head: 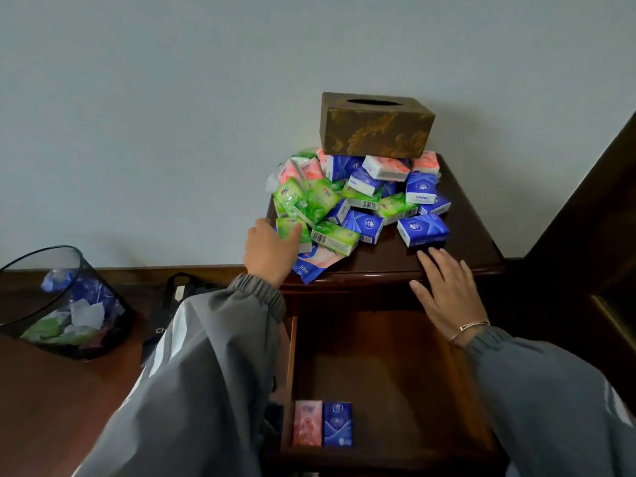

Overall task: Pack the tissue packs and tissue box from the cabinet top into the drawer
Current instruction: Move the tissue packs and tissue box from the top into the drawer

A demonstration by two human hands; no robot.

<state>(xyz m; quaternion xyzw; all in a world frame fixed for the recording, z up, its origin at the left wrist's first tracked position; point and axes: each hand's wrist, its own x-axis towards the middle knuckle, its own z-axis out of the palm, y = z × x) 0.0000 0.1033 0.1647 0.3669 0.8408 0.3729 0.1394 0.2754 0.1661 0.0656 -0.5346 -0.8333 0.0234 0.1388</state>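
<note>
My left hand [272,247] closing on green tissue pack [290,230] at pile's front-left cabinet-top corner, grip not confirmed. Right hand [447,292] open, flat on front edge, blue pack [422,229] just beyond fingertips, long axis across. Drawer [395,373] open below.

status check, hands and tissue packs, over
Left hand on a green pack; right hand open, empty. Two packs in drawer; pile and tissue box on cabinet top. Nothing blocking.

Grey jacket sleeves [220,342] with elastic cuffs, white stripes; thin bracelet [470,328] on right wrist.
</note>
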